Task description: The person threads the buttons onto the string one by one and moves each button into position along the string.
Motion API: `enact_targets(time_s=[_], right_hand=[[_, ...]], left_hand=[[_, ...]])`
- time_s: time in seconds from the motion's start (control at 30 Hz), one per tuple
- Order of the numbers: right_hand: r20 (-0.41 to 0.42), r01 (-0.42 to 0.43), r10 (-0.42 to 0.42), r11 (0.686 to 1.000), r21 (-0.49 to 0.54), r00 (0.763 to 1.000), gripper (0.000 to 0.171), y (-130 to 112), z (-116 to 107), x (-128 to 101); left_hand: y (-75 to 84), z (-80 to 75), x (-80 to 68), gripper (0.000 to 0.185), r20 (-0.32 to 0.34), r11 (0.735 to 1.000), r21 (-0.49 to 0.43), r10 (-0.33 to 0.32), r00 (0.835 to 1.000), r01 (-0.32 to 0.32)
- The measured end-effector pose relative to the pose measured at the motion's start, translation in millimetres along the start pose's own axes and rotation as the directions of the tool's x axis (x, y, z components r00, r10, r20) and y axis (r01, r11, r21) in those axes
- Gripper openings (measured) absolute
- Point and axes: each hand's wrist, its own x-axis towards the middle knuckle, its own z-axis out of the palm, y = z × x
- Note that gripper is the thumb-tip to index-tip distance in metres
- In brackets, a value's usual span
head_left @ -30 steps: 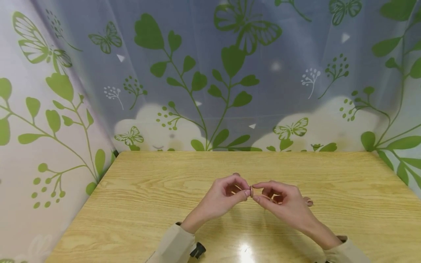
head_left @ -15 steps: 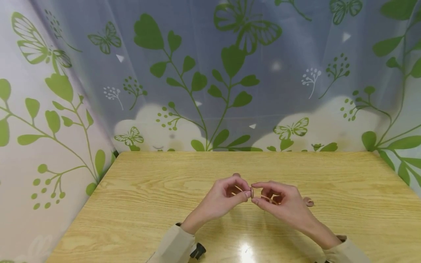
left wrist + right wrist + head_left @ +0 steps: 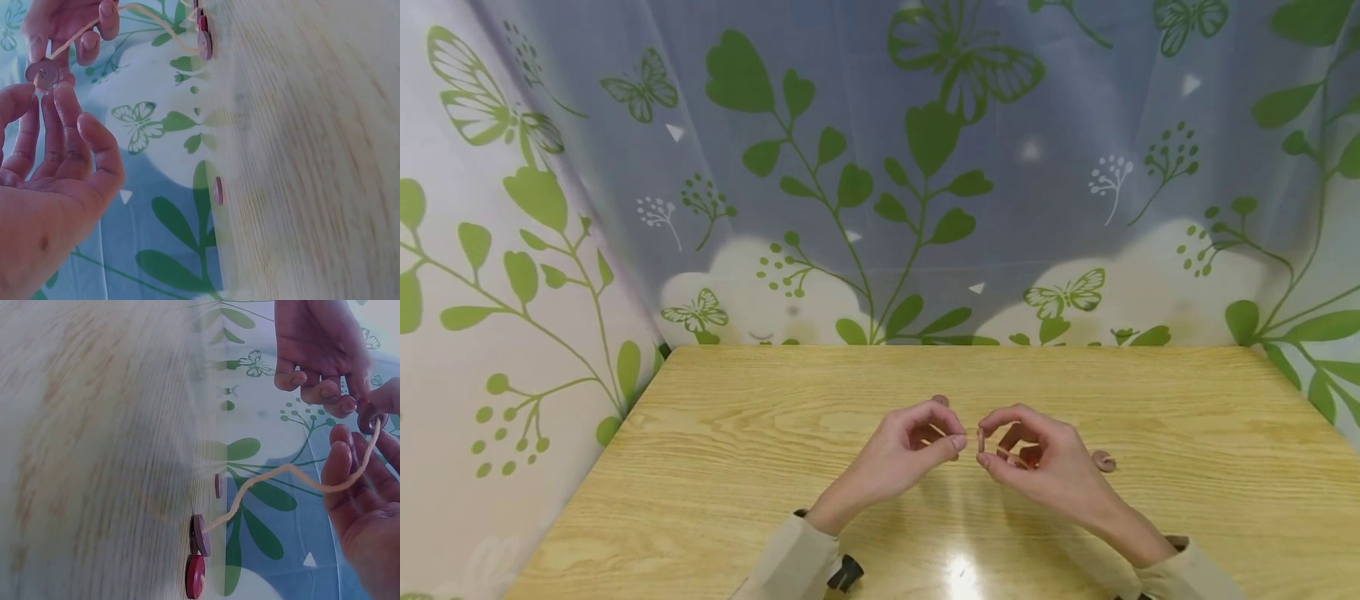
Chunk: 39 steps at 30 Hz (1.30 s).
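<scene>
My right hand (image 3: 1037,454) pinches a round brownish button (image 3: 44,74) on edge between thumb and fingertips. A cream string (image 3: 290,467) runs from the button across the right palm, down to a brown button (image 3: 201,535) on the table. My left hand (image 3: 910,446) is just left of the held button, a small gap between them in the head view. Its thumb and index finger meet at the short string end poking through the button's hole, and appear to pinch it. Its other fingers are loosely bent.
A red button (image 3: 195,576) lies beside the strung brown one, near my right wrist. Farther back, a loose brown button (image 3: 940,401) lies on the wooden table (image 3: 760,467). A patterned curtain (image 3: 880,167) hangs behind the table.
The left fingertips have moved slightly left, away from the button they were touching. The right hand has shifted a little right, still pinching the button.
</scene>
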Motion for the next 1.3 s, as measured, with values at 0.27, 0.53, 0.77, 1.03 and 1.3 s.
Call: enact_targets(time_s=[0.27,0.53,0.77,1.03,1.3], right_hand=[[0.001,0.037,-0.037,0.999,0.001,0.999,0.036,1,2,2],[0.005,0.052,-0.052,0.999,0.004,0.999,0.034,1,2,3],[0.019,0.030,-0.029,1.000,-0.009,0.999,0.035,1,2,4],[0.030,0.018,-0.017,1.000,-0.002,0.999,0.036,4,3,5],[0.043,0.011,-0.012,0.999,0.030,0.999,0.037,7,3,6]], left_hand=[[-1.3,-5.8,-3.4,0.013,-0.021,1.000,0.000,0.004,1.000,-0.004],[-0.2,-10.0,-6.0,0.011,-0.044,1.000,-0.002,-0.010,0.999,0.010],[-2.8,-13.6,-7.1,0.013,-0.052,1.000,0.013,0.002,0.999,-0.001],[-1.8,-17.7,-8.5,0.012,-0.072,1.000,-0.008,0.011,0.997,-0.012],[-1.6,-19.9,-7.6,0.012,-0.097,0.999,-0.024,0.026,0.995,-0.028]])
